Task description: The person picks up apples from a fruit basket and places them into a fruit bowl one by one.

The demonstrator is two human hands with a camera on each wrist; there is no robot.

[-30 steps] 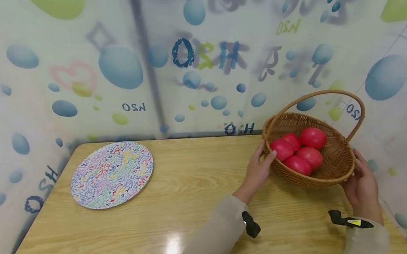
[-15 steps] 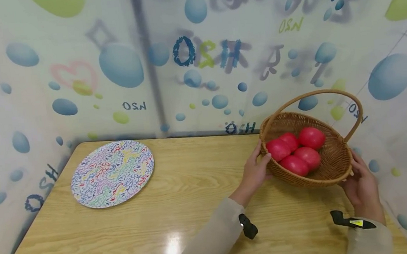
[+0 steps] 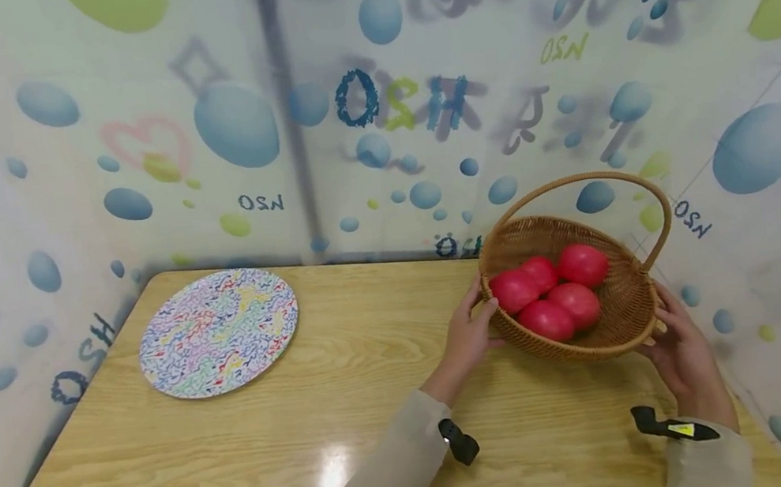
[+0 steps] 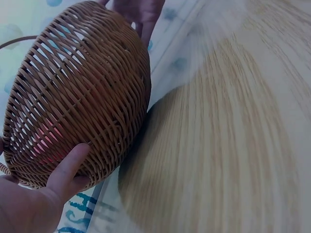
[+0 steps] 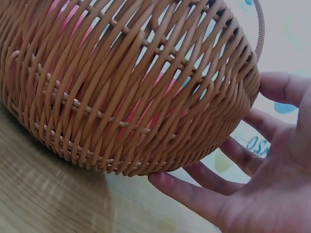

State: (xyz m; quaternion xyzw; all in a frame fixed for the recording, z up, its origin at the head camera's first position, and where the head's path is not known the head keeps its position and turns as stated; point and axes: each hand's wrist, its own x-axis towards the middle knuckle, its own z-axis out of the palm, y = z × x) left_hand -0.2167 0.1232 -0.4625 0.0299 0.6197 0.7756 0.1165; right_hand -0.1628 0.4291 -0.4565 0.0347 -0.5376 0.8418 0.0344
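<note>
A brown wicker basket (image 3: pixel 634 289) with a tall arched handle is at the right back of the table, its opening tilted toward the head camera. Several smooth, round red fruits (image 3: pixel 575 303) lie in its left half; their exact kind is unclear. My left hand (image 3: pixel 465 339) grips the basket's left end, thumb near the rim. On the opposite end, my right hand (image 3: pixel 683 348) holds the side, fingers spread against the weave (image 5: pixel 146 97) in the right wrist view. A shadow lies under the basket; I cannot tell whether its base touches the table.
An oval plate or mat (image 3: pixel 221 333) with a multicoloured squiggle pattern lies at the table's back left. The wooden table (image 3: pixel 353 430) meets a patterned wall (image 3: pixel 326 171) at the back, with more wall at both sides.
The basket, with the red fruits in it, has shifted left along the back of the table. Both hands have kept hold and moved with it. The plate stays put.
</note>
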